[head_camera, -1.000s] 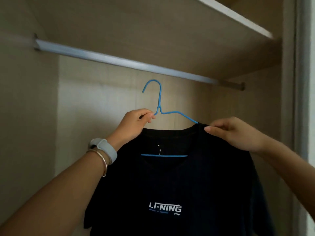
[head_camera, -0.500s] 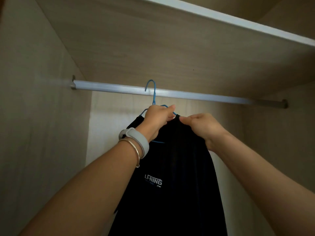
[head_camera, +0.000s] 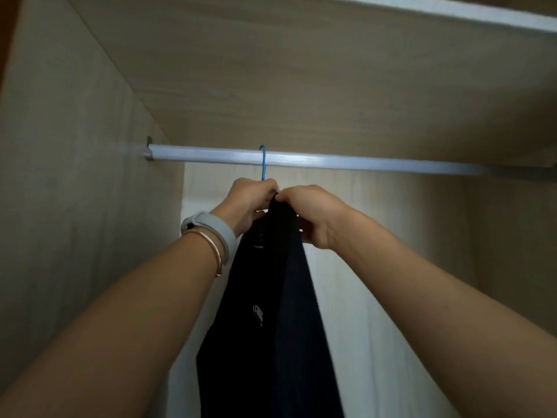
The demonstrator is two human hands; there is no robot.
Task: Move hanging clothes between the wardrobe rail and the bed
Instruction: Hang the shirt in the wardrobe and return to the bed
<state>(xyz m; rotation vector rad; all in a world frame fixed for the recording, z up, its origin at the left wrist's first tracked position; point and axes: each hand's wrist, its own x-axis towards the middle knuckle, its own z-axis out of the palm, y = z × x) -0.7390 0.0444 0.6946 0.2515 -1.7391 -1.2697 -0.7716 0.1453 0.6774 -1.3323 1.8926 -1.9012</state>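
Fingers of the left hand [head_camera: 250, 203] clench the thin blue wire hanger [head_camera: 263, 164] just under its hook; right hand [head_camera: 313, 215] pinches the one dark, soft T-shirt [head_camera: 271, 327] beside them. Above the knuckles, the hook loops over one smooth pale metal rail [head_camera: 331, 162]. Two bands circle the left wrist: grey watch strap [head_camera: 217, 230], slim bangle [head_camera: 211, 245].

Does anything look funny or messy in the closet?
Nothing stands out. The blue hanger hooks over the rail, and the dark T-shirt hangs straight down, edge-on. The left hand and the right hand both grip its top.
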